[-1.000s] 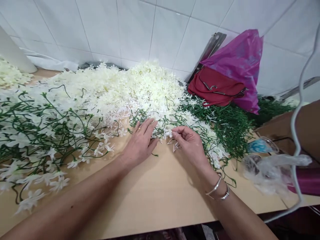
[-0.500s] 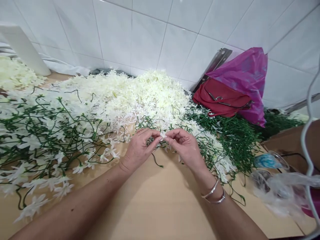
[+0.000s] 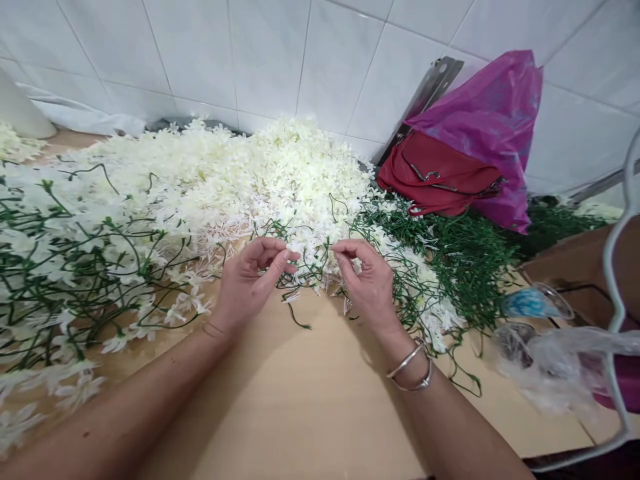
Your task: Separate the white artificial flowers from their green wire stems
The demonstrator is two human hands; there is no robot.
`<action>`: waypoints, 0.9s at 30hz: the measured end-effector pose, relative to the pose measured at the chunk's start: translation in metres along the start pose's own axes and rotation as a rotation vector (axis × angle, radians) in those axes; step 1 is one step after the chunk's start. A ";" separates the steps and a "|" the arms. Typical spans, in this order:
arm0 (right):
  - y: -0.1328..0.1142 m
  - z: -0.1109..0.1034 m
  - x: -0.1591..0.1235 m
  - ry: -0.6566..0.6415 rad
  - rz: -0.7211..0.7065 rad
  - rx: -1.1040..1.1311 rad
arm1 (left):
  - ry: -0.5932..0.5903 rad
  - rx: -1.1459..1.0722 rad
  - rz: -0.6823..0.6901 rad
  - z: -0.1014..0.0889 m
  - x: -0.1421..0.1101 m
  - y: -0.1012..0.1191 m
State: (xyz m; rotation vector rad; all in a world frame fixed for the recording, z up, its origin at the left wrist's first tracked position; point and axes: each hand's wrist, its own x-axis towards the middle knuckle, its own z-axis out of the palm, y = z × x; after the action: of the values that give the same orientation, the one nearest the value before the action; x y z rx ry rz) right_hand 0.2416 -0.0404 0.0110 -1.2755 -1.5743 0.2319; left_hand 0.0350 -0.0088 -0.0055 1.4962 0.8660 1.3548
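My left hand (image 3: 255, 277) is closed in a pinch, its thumb against the curled fingers; anything between them is too small to make out. Across a short gap, my right hand (image 3: 367, 277), with two silver bangles on the wrist, pinches what looks like a thin green artificial flower stem (image 3: 327, 248) at its fingertips. Both hands are just above the front edge of a heap of white artificial flowers (image 3: 300, 173). Below the left fingertips, a loose green stem (image 3: 297, 319) lies on the wooden table (image 3: 285, 400).
White flowers on green stems (image 3: 100, 267) spread over the left side. Bare green stems (image 3: 460, 260) are heaped at the right, beside a red bag (image 3: 440, 177) and a purple plastic bag (image 3: 505, 127). Clear plastic bags (image 3: 560, 373) and a grey cable (image 3: 613, 267) are far right.
My hands, together at a small white flower before, have moved apart. A green stem now shows at the right fingertips. The whole view has shifted slightly.
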 end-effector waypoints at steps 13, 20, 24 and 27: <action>-0.015 0.002 -0.001 -0.195 -0.370 -0.143 | 0.101 -0.077 0.017 0.000 0.008 0.005; -0.014 0.011 -0.007 -0.616 -0.484 -0.257 | 0.149 -0.142 -0.035 -0.001 0.013 -0.004; -0.013 0.012 -0.009 -0.583 -0.447 -0.217 | 0.128 -0.107 -0.035 -0.002 0.012 -0.007; -0.014 0.010 -0.009 -0.446 -0.382 -0.052 | 0.110 -0.031 0.003 -0.002 0.009 -0.007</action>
State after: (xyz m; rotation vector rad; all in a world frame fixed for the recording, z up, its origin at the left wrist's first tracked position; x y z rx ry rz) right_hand 0.2236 -0.0488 0.0114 -0.9743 -2.1829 0.2429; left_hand 0.0346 0.0024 -0.0092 1.4109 0.9072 1.4573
